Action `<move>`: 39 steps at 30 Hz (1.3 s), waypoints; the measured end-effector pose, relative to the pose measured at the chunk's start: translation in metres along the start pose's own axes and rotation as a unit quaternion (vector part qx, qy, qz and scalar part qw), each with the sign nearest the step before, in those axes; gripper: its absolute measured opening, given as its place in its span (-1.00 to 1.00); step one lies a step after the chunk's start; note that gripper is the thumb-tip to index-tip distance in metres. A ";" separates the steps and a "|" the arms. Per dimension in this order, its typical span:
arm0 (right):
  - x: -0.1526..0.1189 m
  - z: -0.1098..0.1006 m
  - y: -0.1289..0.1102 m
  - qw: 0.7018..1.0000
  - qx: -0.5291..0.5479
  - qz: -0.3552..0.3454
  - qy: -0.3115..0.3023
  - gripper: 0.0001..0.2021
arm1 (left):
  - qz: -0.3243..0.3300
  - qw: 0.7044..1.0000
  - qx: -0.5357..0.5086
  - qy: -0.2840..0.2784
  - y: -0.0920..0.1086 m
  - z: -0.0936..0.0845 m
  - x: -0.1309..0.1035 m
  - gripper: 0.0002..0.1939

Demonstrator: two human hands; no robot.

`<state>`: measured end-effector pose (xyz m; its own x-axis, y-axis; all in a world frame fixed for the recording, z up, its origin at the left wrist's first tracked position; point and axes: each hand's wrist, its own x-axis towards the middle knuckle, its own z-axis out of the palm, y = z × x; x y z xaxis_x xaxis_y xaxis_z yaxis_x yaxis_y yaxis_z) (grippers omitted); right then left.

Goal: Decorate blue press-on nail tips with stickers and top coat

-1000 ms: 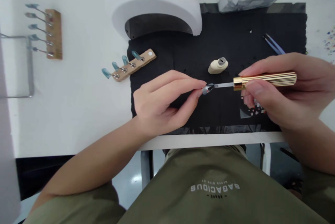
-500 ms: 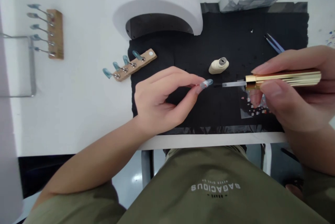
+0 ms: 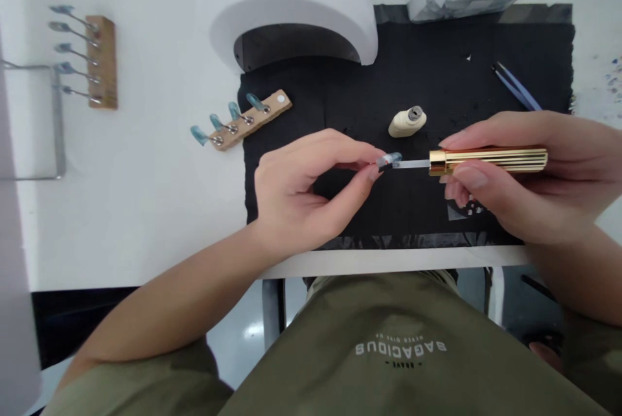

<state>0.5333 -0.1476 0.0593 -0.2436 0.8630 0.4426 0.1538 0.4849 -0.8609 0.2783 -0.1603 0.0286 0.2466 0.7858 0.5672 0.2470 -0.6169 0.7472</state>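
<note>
Between thumb and fingertips, my left hand [image 3: 311, 189] pinches a blue-grey false nail [image 3: 390, 159] with white and red decoration. My right hand [image 3: 534, 176] grips the gold ribbed cap of a nail polish brush [image 3: 490, 160]. The brush's pale tip meets the far end of the nail. An uncapped cream polish bottle [image 3: 406, 122] stands upright just beyond the brush. Partly hidden beneath my right hand lies a clear sheet of small decorations [image 3: 469, 208].
A white nail lamp [image 3: 291, 8] stands at the back of the black mat [image 3: 340, 92]. Wooden nail stands [image 3: 255, 121] [image 3: 103, 63] hold more blue nails. Tweezers [image 3: 518, 87] lie at right, below a clear bin of packets [image 3: 466, 1]. A metal frame [image 3: 59, 124] is far left.
My right hand has moved left, bringing the brush from a gap beside the nail to its tip. The nail in my left hand has turned to lie flatter.
</note>
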 end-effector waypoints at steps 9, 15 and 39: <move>-0.003 0.002 -0.006 0.999 -0.001 0.033 0.041 -0.69 | -0.089 0.995 -0.043 -0.005 0.010 0.000 -0.002 -0.83; -0.002 0.001 -0.002 0.997 -0.023 0.041 0.068 -0.83 | -0.131 0.987 -0.093 0.009 0.010 0.001 -0.006 -0.83; -0.003 0.006 -0.006 0.999 -0.006 0.036 0.039 -0.71 | -0.171 0.975 -0.145 0.010 0.005 0.007 -0.011 -0.92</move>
<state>0.5272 -0.1543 0.0616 -0.1568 0.9042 0.3974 0.1798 0.4218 -0.8887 0.2836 -0.1723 0.0239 0.1765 0.9456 0.2735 0.0357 -0.2838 0.9582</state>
